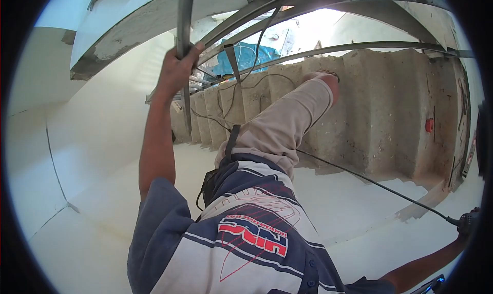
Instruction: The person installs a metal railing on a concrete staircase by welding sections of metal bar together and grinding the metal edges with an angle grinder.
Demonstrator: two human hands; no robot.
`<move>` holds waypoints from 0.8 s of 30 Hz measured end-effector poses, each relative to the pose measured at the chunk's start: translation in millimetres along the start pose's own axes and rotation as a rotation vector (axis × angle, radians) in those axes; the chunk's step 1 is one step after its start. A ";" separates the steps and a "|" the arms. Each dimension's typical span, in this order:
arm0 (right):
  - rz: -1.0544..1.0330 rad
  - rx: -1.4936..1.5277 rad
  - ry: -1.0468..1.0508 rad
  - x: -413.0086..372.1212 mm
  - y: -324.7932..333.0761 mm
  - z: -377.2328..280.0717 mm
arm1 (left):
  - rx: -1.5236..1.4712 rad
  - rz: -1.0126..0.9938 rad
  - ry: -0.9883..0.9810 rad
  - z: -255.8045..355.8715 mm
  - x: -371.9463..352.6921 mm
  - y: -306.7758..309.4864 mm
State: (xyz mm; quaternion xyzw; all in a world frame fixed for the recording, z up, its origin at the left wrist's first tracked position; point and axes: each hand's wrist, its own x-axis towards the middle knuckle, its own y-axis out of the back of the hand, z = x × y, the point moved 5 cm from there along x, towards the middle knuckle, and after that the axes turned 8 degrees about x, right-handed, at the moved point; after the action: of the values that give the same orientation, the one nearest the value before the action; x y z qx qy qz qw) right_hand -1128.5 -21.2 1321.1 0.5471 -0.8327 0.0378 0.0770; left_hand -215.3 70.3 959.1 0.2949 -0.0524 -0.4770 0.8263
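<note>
At the upper left, my left hand (179, 68) has its fingers wrapped around an upright grey metal bar (185, 22). The bar runs down past the hand beside the concrete steps (354, 109). At the far right edge, my right hand (465, 238) is closed around the cable end of a dark corded tool (466, 222); most of it lies in the dark edge of the picture, so I cannot tell its kind. A black cable (380, 183) runs from it across my legs. One bare foot (321, 76) is on a step.
Long metal rails (328, 50) cross above the steps, with a loose cable (267, 27) hanging over them. Beyond lies a blue sheet (246, 57). A small red object (429, 125) rests on a step at right. White walls (97, 155) flank the stairs.
</note>
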 end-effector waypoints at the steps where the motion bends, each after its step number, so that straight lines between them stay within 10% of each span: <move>1: 0.007 -0.015 0.008 0.6 0.3 -1.4 | -0.024 0.006 -0.004 5.4 0.7 7.4; 15: 0.005 -0.070 0.034 12.1 -7.6 3.3 | 0.072 0.153 0.032 -14.0 -16.9 73.1; 24: 0.014 0.009 -0.055 -5.6 -8.1 43.2 | -0.123 -0.315 -0.338 78.9 19.1 -111.4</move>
State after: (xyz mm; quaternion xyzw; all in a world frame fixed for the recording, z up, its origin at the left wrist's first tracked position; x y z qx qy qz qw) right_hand -1122.7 -25.7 1277.4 0.5423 -0.8381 0.0270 0.0515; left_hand -318.4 -21.2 960.3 0.1645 -0.1142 -0.6448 0.7376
